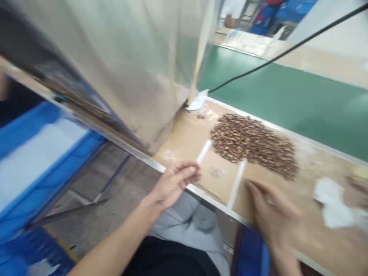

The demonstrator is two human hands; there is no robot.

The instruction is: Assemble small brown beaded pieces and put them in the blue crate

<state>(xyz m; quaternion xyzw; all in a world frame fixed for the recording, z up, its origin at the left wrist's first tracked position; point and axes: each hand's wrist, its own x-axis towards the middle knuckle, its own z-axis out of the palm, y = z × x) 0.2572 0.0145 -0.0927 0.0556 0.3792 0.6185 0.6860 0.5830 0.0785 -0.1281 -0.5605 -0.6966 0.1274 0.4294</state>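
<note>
The left hand (pixel 174 184) is half shut, and its fingers (pixel 186 172) touch the end of a white stick (pixel 204 151), but you cannot tell if it has hold of it. The right hand (pixel 273 214) is blurry and low at the bottom right, just beside a second white stick (pixel 237 184), so you cannot tell how open it is or if it holds anything. Between the sticks and up from them, a big pile of brown bits (pixel 253 145) lies on the table (pixel 184 138), with a white cloth (pixel 333 203) at the right and a green belt (pixel 287 92) at the upper right.
</note>
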